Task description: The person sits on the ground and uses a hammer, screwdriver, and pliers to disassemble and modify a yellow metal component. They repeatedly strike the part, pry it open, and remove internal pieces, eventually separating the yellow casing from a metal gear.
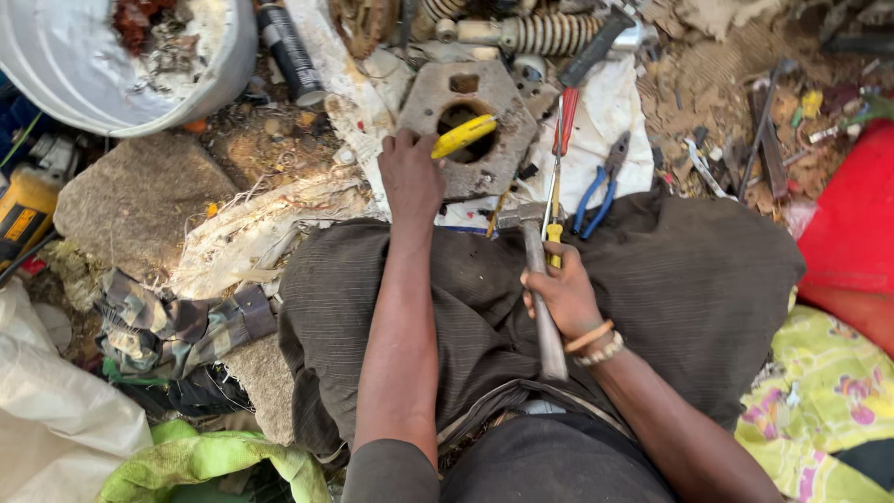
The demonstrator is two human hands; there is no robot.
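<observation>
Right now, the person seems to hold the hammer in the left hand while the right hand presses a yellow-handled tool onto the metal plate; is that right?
Not quite: the hands are swapped. In the head view the right hand grips the hammer, and the left hand holds the yellow-handled tool on the metal plate.

Yellow tool [465,136] on a grey-brown plate [463,126]. Hammer [535,270]: dull grey steel. Pliers [598,186] have blue grips; the screwdriver [564,126] is red. White cloth [605,126], stained. Grey striped trousers [689,279]. Plaid rag [158,321]. Yellow flowered fabric [819,401]. Red sheet [852,224]. White tub [102,65].
</observation>
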